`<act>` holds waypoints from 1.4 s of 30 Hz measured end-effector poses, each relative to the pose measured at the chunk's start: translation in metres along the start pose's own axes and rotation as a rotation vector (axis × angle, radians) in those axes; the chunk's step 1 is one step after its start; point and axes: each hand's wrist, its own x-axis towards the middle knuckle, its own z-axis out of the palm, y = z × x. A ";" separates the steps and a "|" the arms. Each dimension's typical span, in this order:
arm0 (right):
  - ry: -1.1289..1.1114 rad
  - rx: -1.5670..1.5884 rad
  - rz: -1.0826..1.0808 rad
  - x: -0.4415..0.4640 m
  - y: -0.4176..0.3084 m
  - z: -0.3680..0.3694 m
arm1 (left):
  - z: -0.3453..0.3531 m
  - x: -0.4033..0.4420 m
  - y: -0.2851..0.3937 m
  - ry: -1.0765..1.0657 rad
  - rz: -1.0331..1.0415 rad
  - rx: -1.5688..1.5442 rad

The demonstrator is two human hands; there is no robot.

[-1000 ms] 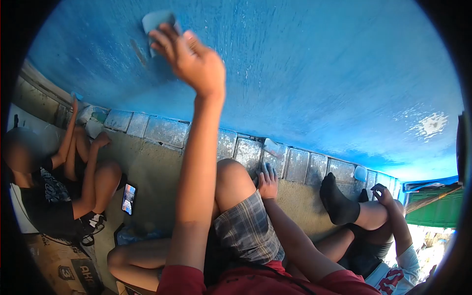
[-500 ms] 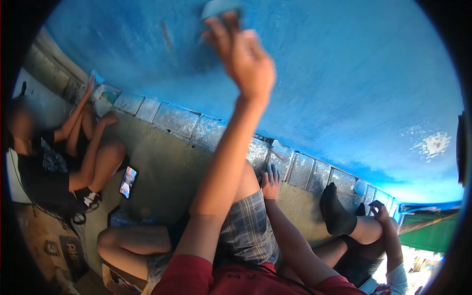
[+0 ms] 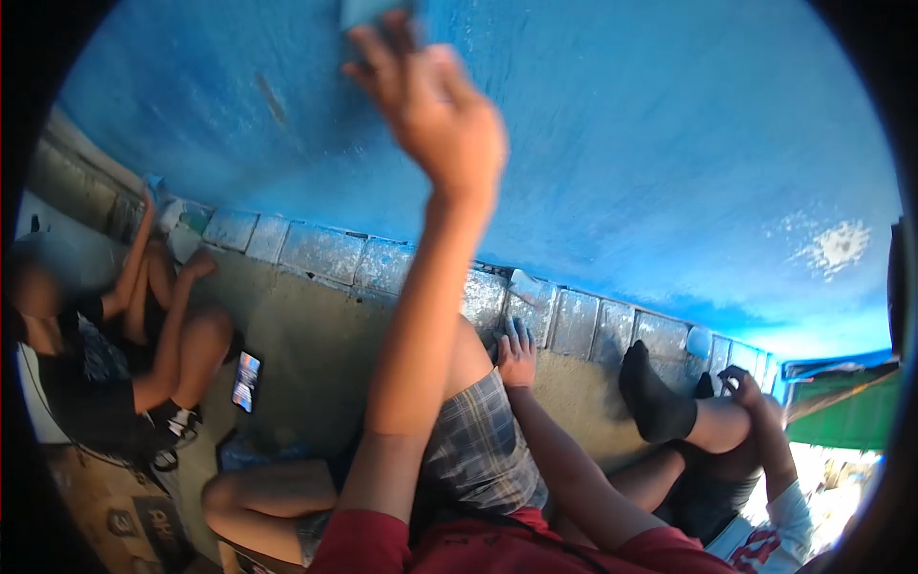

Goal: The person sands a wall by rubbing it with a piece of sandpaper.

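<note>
My left hand [image 3: 430, 115] is raised to the blue wall [image 3: 612, 143], fingers bent round a pale blue flat pad [image 3: 368, 11] pressed to the paint. The pad is cut off by the top of the view and blurred, so its exact kind is unclear. My right hand [image 3: 517, 356] lies low on the grey tile border [image 3: 320, 251], with fingers stretched out and dusty and nothing in them. Just above it, a pale scrap [image 3: 524, 287] rests at the top of the tiles.
A person in black [image 3: 86, 344] sits at left, one hand raised to the wall. A phone [image 3: 246, 381] lies on the floor. At right are another person's socked foot [image 3: 655, 397] and hand. A cardboard box [image 3: 105, 507] stands at lower left.
My left hand and the pad have shifted left and slightly up along the wall. My right hand stays on the tiles. The whole view has moved a little.
</note>
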 end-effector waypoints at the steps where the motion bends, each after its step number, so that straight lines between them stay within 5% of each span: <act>1: -0.004 -0.003 0.000 -0.001 -0.002 -0.003 | 0.007 -0.008 0.021 -0.065 0.093 -0.048; 4: 0.036 -0.066 -0.016 0.000 0.000 0.001 | 0.007 -0.047 0.087 -0.315 0.191 -0.233; 9: 0.005 -0.059 -0.023 -0.004 0.005 0.004 | -0.005 -0.084 0.001 -0.119 0.055 -0.129; 12: -0.022 -0.024 0.013 -0.002 -0.004 -0.008 | -0.028 -0.027 -0.035 0.017 -0.165 0.021; 16: -0.024 0.005 0.047 0.006 -0.011 -0.017 | -0.020 0.044 -0.036 0.134 -0.035 0.006; 20: -0.039 -0.009 0.001 0.002 -0.004 -0.010 | 0.024 0.012 0.023 0.123 0.228 -0.074; 22: -0.017 -0.044 -0.025 -0.001 0.002 -0.002 | 0.020 -0.031 0.057 -0.050 0.154 -0.119; 25: -0.020 -0.065 -0.034 -0.005 0.005 0.006 | 0.012 -0.084 0.006 -0.021 0.028 -0.121; 29: -0.032 -0.011 0.009 0.001 0.002 -0.005 | -0.017 -0.032 -0.048 0.164 -0.424 -0.182; 31: -0.027 -0.022 -0.002 0.000 -0.001 -0.006 | -0.024 -0.002 -0.007 -0.005 -0.705 -0.300; 36: -0.005 -0.042 -0.014 0.002 -0.002 -0.004 | -0.008 -0.048 0.041 -0.121 -0.235 -0.192; 42: 0.038 0.006 -0.027 -0.006 0.004 0.004 | 0.006 -0.049 0.042 -0.063 -0.244 -0.086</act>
